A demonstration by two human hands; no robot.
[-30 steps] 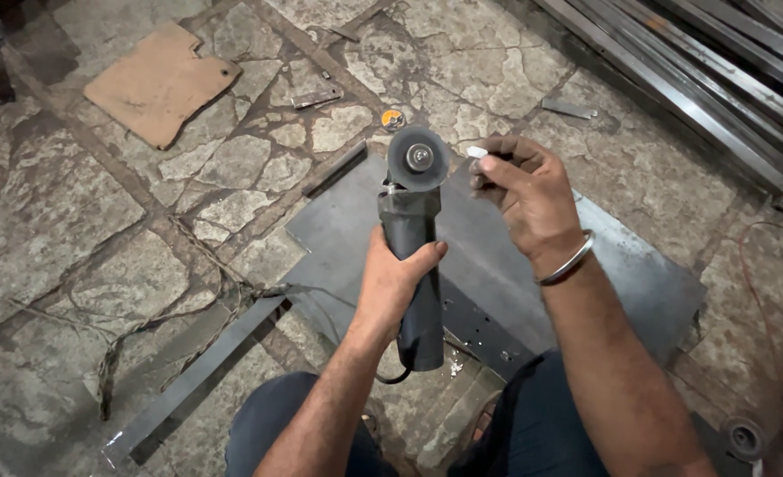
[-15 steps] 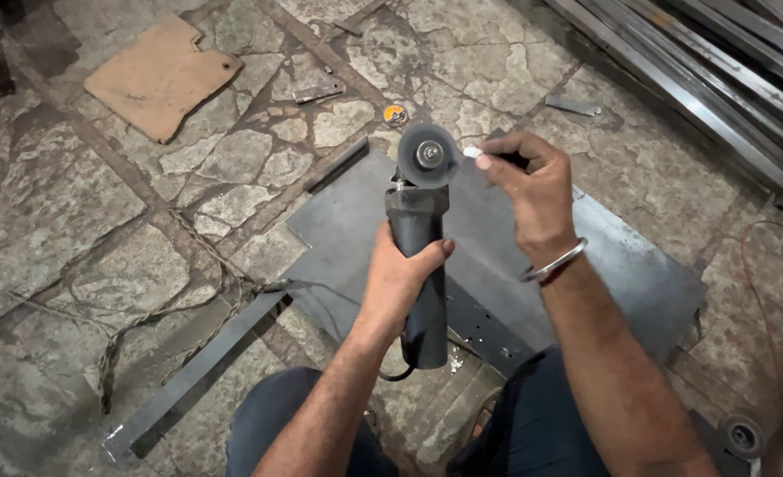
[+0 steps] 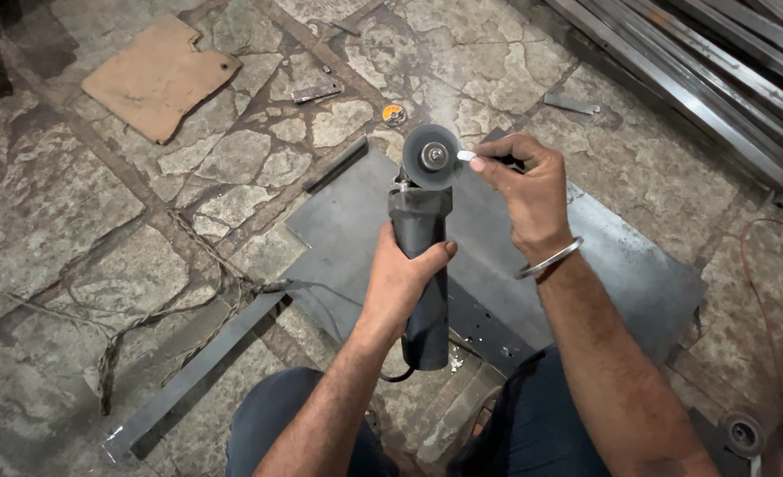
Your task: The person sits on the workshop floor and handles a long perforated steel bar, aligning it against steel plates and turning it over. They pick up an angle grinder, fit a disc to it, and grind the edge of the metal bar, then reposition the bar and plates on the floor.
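Rough stone paving [image 3: 47, 212] forms the work floor, with a dark steel sheet [image 3: 621, 274] lying flat directly ahead of the seated person. Held above that sheet is an angle grinder [image 3: 422, 256], its long axis running nearly straight away from the person, tail end toward the knees and head end pointing forward. The grinding disc [image 3: 431, 156] sits at the far end with its flat face turned up toward the camera. The left hand [image 3: 400, 278] is wrapped closed around the mid-body of the tool, thumb over the top. The right hand [image 3: 524, 190] is at the head, fingers curled, pinching a small pale object [image 3: 466, 156] against the disc edge; what that object is cannot be determined. Judged from its build, the grinder is rigid and fairly heavy, weighted toward the head, and the barrel offers the sound place to hold; the thin disc looks brittle and abrasive and is best not gripped. A flat steel bar [image 3: 197, 367] lies to the left, a cardboard piece [image 3: 157, 75] beyond, and long steel sections [image 3: 701, 71] at upper right.
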